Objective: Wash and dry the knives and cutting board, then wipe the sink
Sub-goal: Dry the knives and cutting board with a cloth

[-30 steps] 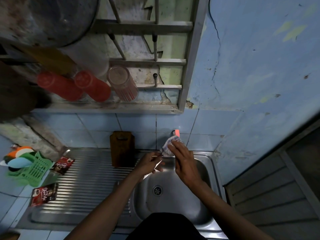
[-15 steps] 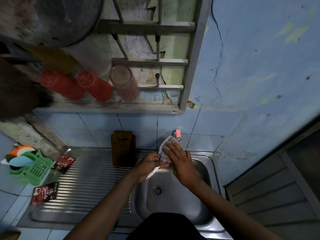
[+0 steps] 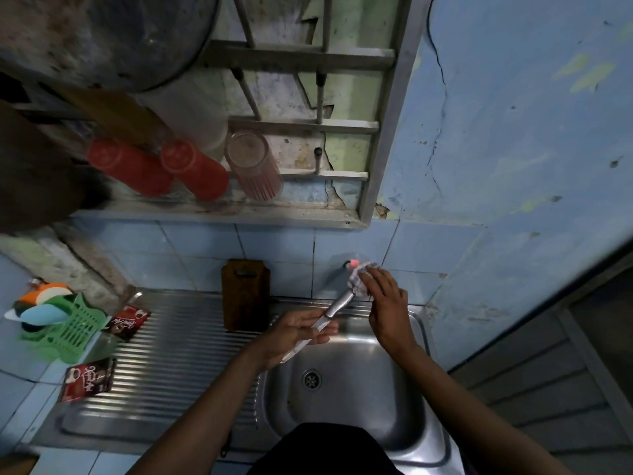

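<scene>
Over the steel sink, my left hand grips a steel knife by its blade, which lies across the palm with the thumb on it. The knife slants up and to the right. My right hand pinches a checked cloth around the knife's far handle end, just below the tap. A dark wooden cutting board stands upright against the tiled wall, left of my hands, on the ribbed drainboard.
Two red sachets lie on the drainboard's left part, beside a green plastic basket holding sponges. On a wall rack above sit red cups and a clear glass. The drain is in the basin's middle.
My right hand slid the cloth up and to the right along the knife, away from my left hand, baring the handle and part of the blade. My left hand stayed in place.
</scene>
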